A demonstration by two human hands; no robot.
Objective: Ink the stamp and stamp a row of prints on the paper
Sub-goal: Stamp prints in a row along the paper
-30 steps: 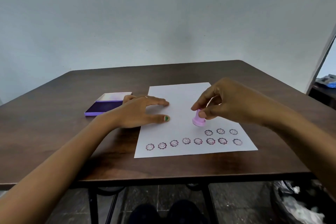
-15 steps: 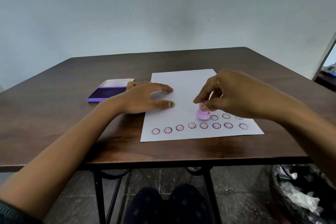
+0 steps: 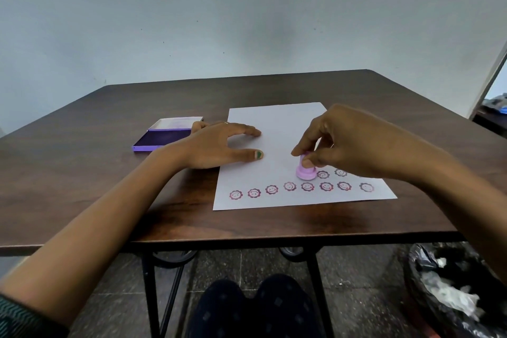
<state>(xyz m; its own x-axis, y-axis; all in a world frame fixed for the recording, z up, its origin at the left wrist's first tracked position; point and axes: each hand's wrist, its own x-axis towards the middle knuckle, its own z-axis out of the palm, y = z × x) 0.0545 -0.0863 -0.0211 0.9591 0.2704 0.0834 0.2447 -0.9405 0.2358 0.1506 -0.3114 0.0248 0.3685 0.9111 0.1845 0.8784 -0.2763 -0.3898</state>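
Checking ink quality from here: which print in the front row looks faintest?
The print at the row's right end: its outline is pale and washed out, and a wider gap separates it from its neighbour. The other seven are darker and evenly spaced.

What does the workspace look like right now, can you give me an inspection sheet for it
Surface: dark wooden table, no spills seen.
Job's things: white paper with a full row of smiley prints and a second row begun; pink stamp down on the paper; open purple ink pad left of the paper.
Clutter: nothing seen.
Grippers: left hand flat on the paper's edge; right hand pinching the stamp.
Cables: nothing seen.
Surroundings: plain wall; lined bin on the floor.
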